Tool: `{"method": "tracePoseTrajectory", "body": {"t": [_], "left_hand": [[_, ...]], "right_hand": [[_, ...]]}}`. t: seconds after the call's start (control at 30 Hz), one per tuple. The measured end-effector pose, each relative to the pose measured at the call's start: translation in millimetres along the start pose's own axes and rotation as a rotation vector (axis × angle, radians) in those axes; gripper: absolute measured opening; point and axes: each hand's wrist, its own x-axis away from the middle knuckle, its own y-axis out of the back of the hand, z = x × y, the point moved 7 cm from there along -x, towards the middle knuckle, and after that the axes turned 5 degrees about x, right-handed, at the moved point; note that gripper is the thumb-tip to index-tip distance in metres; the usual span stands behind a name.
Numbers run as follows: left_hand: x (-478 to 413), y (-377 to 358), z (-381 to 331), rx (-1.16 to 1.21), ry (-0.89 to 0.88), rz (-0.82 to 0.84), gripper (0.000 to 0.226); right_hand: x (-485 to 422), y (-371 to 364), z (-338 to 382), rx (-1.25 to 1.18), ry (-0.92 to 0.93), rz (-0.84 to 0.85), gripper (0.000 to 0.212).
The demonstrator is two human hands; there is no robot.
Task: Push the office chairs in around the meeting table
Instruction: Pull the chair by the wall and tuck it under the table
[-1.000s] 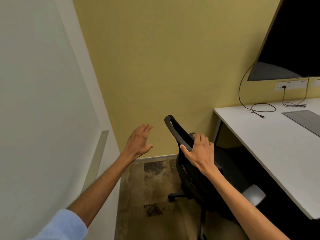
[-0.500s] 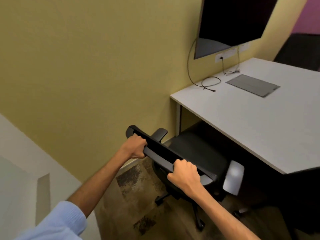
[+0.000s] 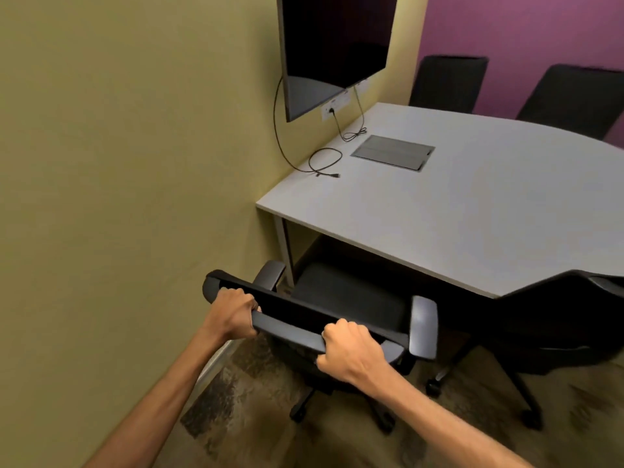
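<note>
Moved: since half a second back, your view had swung right, bringing the purple wall and two far chairs into sight, while your grip on the chair's top rail stayed as it was.
Left hand (image 3: 233,314): you had it clenched around the left end of the backrest rail.
Right hand (image 3: 347,352): you had it clenched around the rail's right part, near the right armrest (image 3: 423,327).
Office chair (image 3: 344,295): its seat sat partly under the near edge of the meeting table (image 3: 472,211), close to the table's left corner and the yellow wall (image 3: 118,163).
Second chair (image 3: 567,319): it stood just to the right, at the same near edge.
Far chairs (image 3: 445,82): two stood along the table's far edge.
Tabletop: a looped cable (image 3: 324,163) lay at the wall-side edge, a grey panel (image 3: 393,152) beside it.
Wall: a dark screen (image 3: 334,45) hung above the table.
</note>
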Motion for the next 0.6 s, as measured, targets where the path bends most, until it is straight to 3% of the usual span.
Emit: {"method": "tracePoseTrajectory", "body": {"t": [0.03, 0.2, 0.6], "left_hand": [[-27.5, 9.7, 15.9, -0.040, -0.071, -0.019, 0.006], [-71.7, 2.8, 13.9, -0.055, -0.149, -0.012, 0.039], [-191.4, 9.3, 72.3, -0.080, -0.272, -0.029, 0.026]], "right_hand": [[-24.8, 5.9, 2.3, -0.008, -0.058, -0.070, 0.018], [-61.3, 19.6, -28.2, 0.093, -0.135, -0.048, 0.016], [-173.4, 35.3, -49.8, 0.082, -0.305, -0.071, 0.016]]}}
